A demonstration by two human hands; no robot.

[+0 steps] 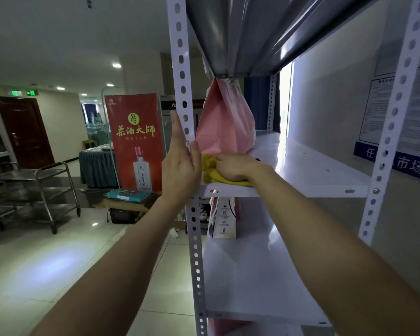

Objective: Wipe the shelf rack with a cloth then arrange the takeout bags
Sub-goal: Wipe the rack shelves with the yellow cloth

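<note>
While left hand (180,166) lies flat against rack post (182,69), right hand (235,167) grips yellow cloth (209,166).

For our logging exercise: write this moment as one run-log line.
step: wiping | right hand: holds yellow cloth on white shelf beside pink takeout bag | left hand: rests open against rack upright

The red banner (135,141) beside the rack bears large yellow characters, 茶酒大師. A blue wall sign (410,163) shows white 任 and 市场监, partly hidden. A green exit sign (32,93) glows above the door. Print on the white bag (224,221) is too small to read.
</note>
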